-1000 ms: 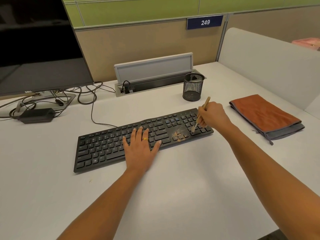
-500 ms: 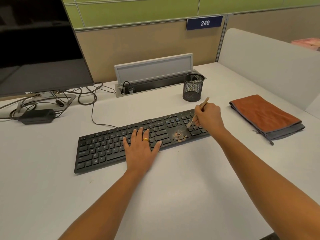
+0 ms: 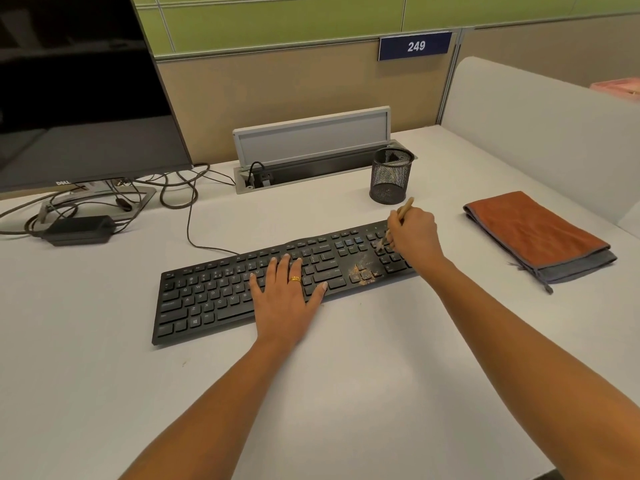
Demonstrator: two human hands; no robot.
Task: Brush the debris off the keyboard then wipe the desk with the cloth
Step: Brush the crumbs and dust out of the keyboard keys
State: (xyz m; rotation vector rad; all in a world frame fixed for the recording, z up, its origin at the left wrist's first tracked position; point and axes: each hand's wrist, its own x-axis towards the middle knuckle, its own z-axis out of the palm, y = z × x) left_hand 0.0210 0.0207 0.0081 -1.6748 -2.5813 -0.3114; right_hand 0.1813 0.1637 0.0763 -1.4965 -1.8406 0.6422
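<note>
Two bare forearms reach forward over the pale desk (image 3: 346,393). The left hand (image 3: 287,299) lies flat with fingers spread, palm down on the middle of the black keyboard (image 3: 221,296), a gold ring (image 3: 295,279) on one finger. Just to the right of that hand, a patch of tan debris (image 3: 363,271) sits on the keys around the arrow cluster, between the two hands. The right hand (image 3: 414,235) is closed in a pinch around a slim wooden brush (image 3: 403,211), its tip down on the keys at the keyboard's right end, its handle tilting up and away. Well to the right of the right hand, a folded orange-and-grey cloth (image 3: 533,233) lies flat on the desk. Just beyond the right hand stands a black mesh cup (image 3: 391,176), with an open cable tray (image 3: 311,157) behind it. Far beyond the left hand are a monitor (image 3: 83,98) and tangled cables (image 3: 166,192)
</note>
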